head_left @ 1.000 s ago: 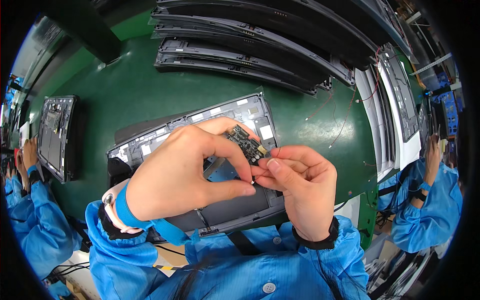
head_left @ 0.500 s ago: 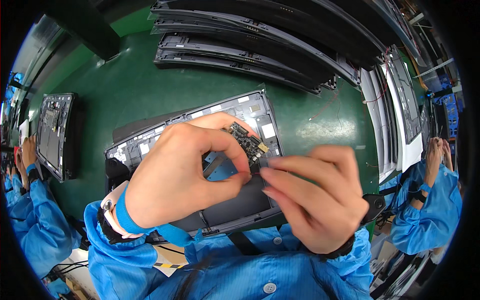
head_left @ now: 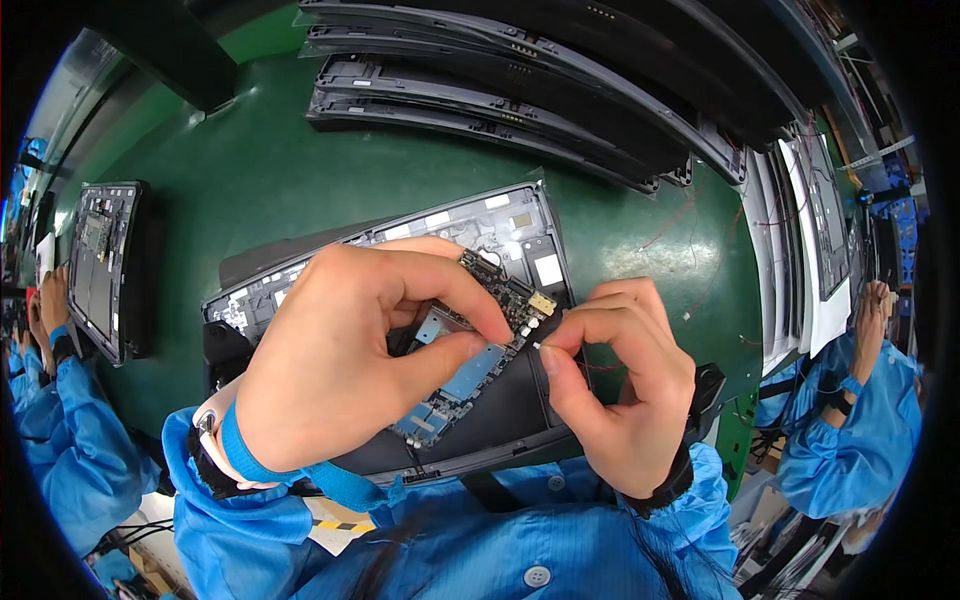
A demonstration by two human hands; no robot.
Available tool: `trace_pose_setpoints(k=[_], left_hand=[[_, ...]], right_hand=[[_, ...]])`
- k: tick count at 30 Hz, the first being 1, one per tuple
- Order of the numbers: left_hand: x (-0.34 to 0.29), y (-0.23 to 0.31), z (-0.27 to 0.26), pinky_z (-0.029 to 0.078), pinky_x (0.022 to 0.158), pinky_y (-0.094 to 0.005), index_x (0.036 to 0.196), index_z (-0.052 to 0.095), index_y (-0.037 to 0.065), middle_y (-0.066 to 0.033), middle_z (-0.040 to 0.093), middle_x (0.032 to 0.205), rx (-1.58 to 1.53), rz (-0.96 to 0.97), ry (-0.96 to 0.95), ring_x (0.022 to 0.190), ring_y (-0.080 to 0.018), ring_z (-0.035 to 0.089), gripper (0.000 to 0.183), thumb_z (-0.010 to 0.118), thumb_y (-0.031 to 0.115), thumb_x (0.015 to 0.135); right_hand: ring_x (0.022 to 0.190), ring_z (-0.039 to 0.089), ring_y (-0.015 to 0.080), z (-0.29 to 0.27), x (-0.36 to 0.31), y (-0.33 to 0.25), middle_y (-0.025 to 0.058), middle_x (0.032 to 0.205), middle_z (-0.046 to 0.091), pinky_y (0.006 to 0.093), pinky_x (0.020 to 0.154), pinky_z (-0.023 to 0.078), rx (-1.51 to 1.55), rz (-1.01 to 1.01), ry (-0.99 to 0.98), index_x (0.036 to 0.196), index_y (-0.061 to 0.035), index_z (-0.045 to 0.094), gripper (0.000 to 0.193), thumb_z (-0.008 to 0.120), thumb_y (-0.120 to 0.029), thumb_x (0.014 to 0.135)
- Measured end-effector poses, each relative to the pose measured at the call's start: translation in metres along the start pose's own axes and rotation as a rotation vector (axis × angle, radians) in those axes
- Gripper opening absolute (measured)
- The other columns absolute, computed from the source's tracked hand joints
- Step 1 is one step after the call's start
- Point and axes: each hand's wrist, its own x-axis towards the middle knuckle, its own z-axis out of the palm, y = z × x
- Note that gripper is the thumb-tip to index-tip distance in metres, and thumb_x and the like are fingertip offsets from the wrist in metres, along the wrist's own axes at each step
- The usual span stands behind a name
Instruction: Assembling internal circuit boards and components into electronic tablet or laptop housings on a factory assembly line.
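Gripping a narrow, component-studded circuit board (head_left: 470,372) with arched left hand (head_left: 350,350), back upward, over a shallow dark-grey housing (head_left: 512,420); pinching a tiny white plug (head_left: 537,345) on thin red wire (head_left: 602,367) between curled right hand's (head_left: 635,390) thumb and forefinger, just beside the board's edge.

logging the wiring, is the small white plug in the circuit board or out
Out: the right hand pinches the white plug beside the circuit board, with a visible gap between them.

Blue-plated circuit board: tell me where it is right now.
In the head view, the blue-plated circuit board is near the centre, held in the left hand over the open casing, just left of the right hand.
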Motion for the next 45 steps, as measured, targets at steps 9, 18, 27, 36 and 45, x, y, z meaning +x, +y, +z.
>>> trace_pose_setpoints(k=[9,18,27,36,45], left_hand=[[-0.001,-0.004,0.001,0.048,0.078,-0.0261,0.082,0.062,-0.009,-0.0110,0.057,0.091,-0.034,0.028,0.008,0.086,-0.0165,0.058,0.014,0.060,-0.015,0.070],[-0.003,-0.003,0.004,0.048,0.077,-0.0263,0.082,0.062,-0.010,-0.0122,0.057,0.091,0.001,0.023,0.059,0.085,-0.0172,0.058,0.015,0.059,-0.017,0.069],[-0.004,-0.003,0.004,0.048,0.072,-0.0254,0.081,0.061,-0.010,-0.0116,0.056,0.086,-0.017,0.007,0.033,0.081,-0.0165,0.058,0.016,0.053,-0.019,0.069],[-0.003,-0.001,0.004,0.048,0.072,-0.0254,0.079,0.061,-0.008,-0.0112,0.056,0.085,0.053,0.018,0.013,0.080,-0.0160,0.058,0.015,0.053,-0.017,0.070],[-0.004,0.011,-0.017,0.050,0.074,-0.0226,0.095,0.053,-0.004,-0.0125,0.063,0.093,0.184,0.106,0.134,0.088,-0.0110,0.061,0.027,0.060,-0.015,0.072]], right_hand=[[0.079,0.054,0.0206,0.011,-0.004,-0.003,0.0028,0.075,0.060,0.0308,0.074,0.038,0.212,0.240,0.042,0.083,-0.0044,0.060,0.013,0.067,0.000,0.072],[0.079,0.055,0.0207,0.021,-0.009,-0.008,0.0032,0.075,0.061,0.0304,0.074,0.038,0.260,0.362,0.133,0.082,-0.0040,0.061,0.013,0.068,-0.001,0.073],[0.078,0.056,0.0213,0.019,-0.008,-0.005,0.0043,0.076,0.062,0.0303,0.072,0.039,0.123,0.244,0.129,0.080,-0.0041,0.062,0.014,0.071,-0.002,0.070],[0.074,0.057,0.0206,0.012,-0.002,-0.006,0.0050,0.073,0.061,0.0297,0.069,0.041,0.092,0.239,0.082,0.078,-0.0046,0.063,0.013,0.072,-0.003,0.069],[0.082,0.054,0.0244,0.015,0.012,-0.005,0.0048,0.076,0.060,0.0333,0.074,0.040,-0.030,0.052,-0.114,0.080,-0.0054,0.062,0.014,0.070,-0.002,0.069]])
